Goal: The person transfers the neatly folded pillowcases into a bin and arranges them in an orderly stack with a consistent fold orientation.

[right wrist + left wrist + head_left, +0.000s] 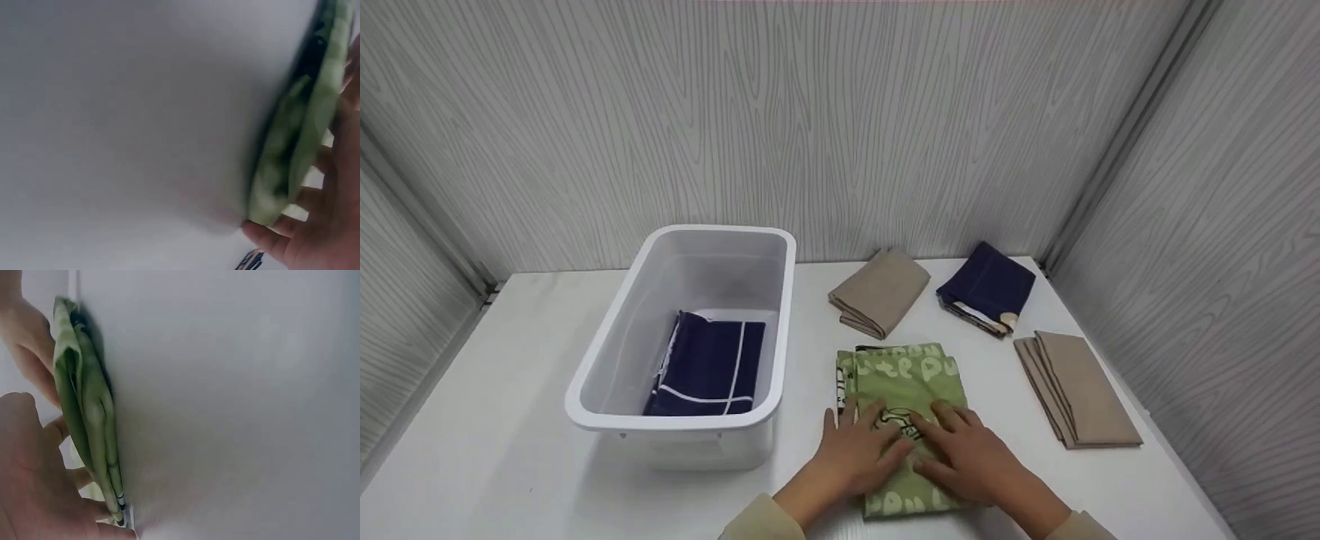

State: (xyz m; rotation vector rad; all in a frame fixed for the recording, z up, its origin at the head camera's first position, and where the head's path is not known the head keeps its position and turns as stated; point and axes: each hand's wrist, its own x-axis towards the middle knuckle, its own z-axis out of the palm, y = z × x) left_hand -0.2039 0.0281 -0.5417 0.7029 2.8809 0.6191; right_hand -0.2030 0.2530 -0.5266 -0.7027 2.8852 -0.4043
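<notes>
A folded green cloth (915, 382) with pale lettering and a black line drawing lies on the white table in front of me. My left hand (855, 454) rests on its left side with fingers spread. On the right side my right hand (971, 457) lies flat, its fingers also straight. In the left wrist view the cloth's layered edge (90, 405) shows beside the left palm (34, 478). The right wrist view shows the other edge of the green cloth (298, 129) next to the right hand (320, 225), with fingers along it.
Left of the hands stands a white plastic bin (682, 424) holding a folded navy cloth with white lines (709, 367). Behind the green cloth lie a folded beige cloth (885, 289) and a folded navy cloth (990, 285). Another beige cloth (1084, 390) lies near the right edge.
</notes>
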